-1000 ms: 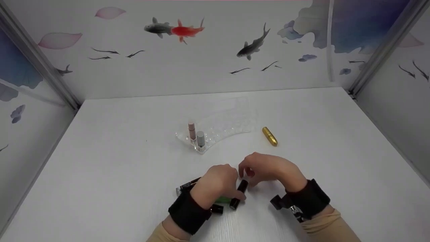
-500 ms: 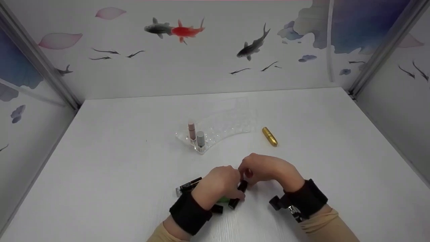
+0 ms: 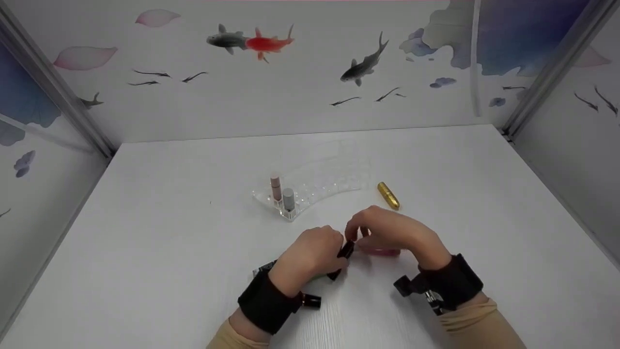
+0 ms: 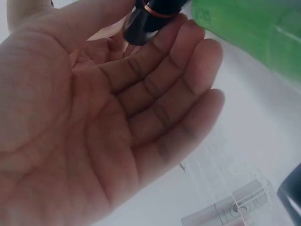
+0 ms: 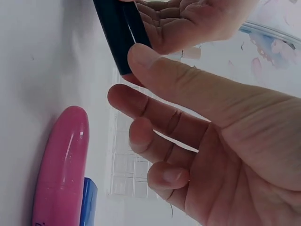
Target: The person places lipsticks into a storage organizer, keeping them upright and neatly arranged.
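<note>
My left hand [image 3: 310, 252] pinches a black lipstick tube [image 3: 347, 248] between thumb and index finger; its other fingers extend loosely in the left wrist view. A thin orange-gold ring circles the tube [image 4: 157, 13]. From the other side, my right hand [image 3: 390, 231] has thumb and index finger at the tube's end [image 5: 115, 42], the index finger partly behind it. A pink tube [image 5: 63, 165] lies under the right hand, with a blue piece [image 5: 88, 202] beside it. Close to the left fingers is a green tube [image 4: 254, 33], mostly hidden in the head view.
A clear stepped rack [image 3: 329, 182] stands beyond the hands, holding a pinkish tube [image 3: 275, 188] and a grey-capped tube [image 3: 288, 198] upright. To its right lies a gold tube [image 3: 388, 196]. Another black tube [image 3: 311, 301] and a black-and-silver item [image 3: 264, 268] lie around the left wrist.
Both hands have shifted slightly away from the body, carrying the black lipstick tube with them. The pink tube beneath the right hand now shows in the head view.
</note>
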`<state>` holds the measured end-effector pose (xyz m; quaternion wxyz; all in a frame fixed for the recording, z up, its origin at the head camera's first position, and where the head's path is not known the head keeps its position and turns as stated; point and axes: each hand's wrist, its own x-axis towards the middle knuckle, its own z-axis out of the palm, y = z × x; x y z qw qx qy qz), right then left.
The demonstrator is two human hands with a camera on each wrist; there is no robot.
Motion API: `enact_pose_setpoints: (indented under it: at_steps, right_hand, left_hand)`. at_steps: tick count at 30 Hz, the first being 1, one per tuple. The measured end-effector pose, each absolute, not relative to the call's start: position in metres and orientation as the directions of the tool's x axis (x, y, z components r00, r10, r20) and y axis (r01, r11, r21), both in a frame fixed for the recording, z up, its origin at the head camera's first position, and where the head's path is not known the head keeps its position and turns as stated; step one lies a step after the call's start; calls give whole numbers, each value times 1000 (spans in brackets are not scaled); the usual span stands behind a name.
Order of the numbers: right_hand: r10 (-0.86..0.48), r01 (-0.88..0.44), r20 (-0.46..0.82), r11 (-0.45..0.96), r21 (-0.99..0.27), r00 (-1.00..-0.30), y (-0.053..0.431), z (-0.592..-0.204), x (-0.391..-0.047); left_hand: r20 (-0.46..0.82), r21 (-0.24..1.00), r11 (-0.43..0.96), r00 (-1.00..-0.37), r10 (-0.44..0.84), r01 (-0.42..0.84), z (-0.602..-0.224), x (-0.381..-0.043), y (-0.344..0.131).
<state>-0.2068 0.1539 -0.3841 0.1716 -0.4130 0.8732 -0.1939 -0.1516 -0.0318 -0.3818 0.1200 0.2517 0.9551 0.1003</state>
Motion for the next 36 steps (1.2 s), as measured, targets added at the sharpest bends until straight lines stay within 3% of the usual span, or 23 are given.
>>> enact_pose_setpoints:
  at_steps: [9,15,23,29,36]
  right_hand:
    - [-772,-603,-54,537,-590,-634,160,-376,-209]
    - [-721,-585,38,529,-616,-692,157,-375,-210]
    - [-552,-600,307,492,-631,-775,146,-376,-208]
    - [-429,-583,417,406,-704,-802,133,-381,-205]
    - [-459,-594,438,281,-754,-773,118,-387,-202]
  left_hand:
    - [-12,310,840,-881,473,446,-379,-161,-35]
    - [122,361,823,-897,425,439,-376,-166,-40]
    - [272,595,680,-904,331,428,-371,-174,-48]
    - [416,538,690,-864,282,484,-369,-180,-55]
    - [464,455,776,-860,212,437,-366,-185,-67]
